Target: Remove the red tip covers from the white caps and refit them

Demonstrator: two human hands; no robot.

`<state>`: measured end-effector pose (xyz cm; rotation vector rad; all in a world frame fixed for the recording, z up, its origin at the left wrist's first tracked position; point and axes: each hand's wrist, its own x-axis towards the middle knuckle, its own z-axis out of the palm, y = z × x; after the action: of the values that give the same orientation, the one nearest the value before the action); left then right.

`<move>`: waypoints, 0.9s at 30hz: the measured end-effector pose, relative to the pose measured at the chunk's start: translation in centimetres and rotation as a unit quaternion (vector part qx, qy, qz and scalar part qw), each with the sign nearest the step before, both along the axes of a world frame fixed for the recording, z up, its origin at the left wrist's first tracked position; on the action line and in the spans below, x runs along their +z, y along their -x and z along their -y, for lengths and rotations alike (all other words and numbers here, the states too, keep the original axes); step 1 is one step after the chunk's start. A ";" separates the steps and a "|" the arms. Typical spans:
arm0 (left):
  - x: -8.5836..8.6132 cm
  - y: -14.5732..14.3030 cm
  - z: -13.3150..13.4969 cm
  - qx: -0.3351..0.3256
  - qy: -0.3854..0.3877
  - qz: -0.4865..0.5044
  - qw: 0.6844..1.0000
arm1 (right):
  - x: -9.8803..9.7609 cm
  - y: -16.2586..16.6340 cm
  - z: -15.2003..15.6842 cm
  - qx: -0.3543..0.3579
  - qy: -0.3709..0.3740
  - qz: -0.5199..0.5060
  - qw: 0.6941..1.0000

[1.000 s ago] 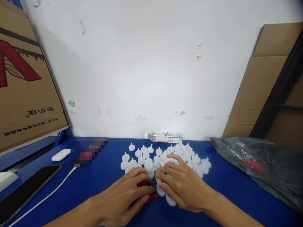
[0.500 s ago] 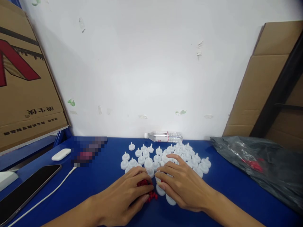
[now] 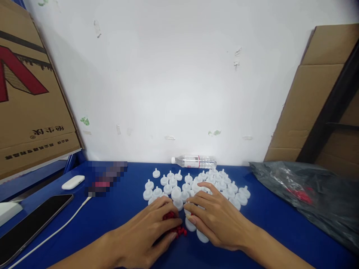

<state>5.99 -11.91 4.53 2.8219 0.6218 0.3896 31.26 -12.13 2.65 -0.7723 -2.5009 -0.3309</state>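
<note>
Several small white plastic caps (image 3: 193,185) with short stems stand in a cluster on the blue table (image 3: 120,216). My left hand (image 3: 148,228) lies curled over a little heap of small red pieces (image 3: 179,231), fingers closed around some of them. My right hand (image 3: 215,218) rests beside it on the near white caps, with its fingertips pinched on one white cap (image 3: 188,210). Two more white caps (image 3: 202,236) lie under its palm edge. The fingertips of both hands almost meet.
A clear water bottle (image 3: 194,161) lies against the white wall. A dark plastic bag (image 3: 305,194) with red pieces sits at right. At left are a phone (image 3: 30,224), a white cable (image 3: 56,231), a white earbud case (image 3: 73,182) and a cardboard box (image 3: 28,93). Cardboard leans at right.
Both hands stay nearly where they were; the left fingers have shifted slightly over the red pieces, and a few more red pieces show beside the thumb.
</note>
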 end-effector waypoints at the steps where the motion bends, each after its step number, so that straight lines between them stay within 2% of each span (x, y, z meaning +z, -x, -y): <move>1: 0.0 0.0 0.0 0.000 -0.003 0.000 1.000 | 0.0 0.0 0.0 0.003 -0.005 -0.004 1.000; 11: -0.6 0.0 -0.3 -0.023 -0.051 0.016 0.998 | 1.2 -0.1 0.5 0.012 -0.140 -0.088 0.986; 18: -1.0 0.3 -0.5 -0.037 -0.090 0.077 0.992 | 1.0 -0.1 0.4 0.006 -0.135 -0.086 0.987; 23: -1.2 0.4 -0.8 -0.075 -0.129 0.098 0.984 | 1.0 -0.1 0.4 0.009 -0.140 -0.088 0.986; 27: -1.0 0.3 -0.9 -0.069 -0.152 0.108 0.980 | 1.1 -0.1 0.5 0.010 -0.146 -0.103 0.984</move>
<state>5.64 -10.98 3.49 3.0231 0.3421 0.8125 31.37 -12.61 3.78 -0.6279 -2.2012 -0.5667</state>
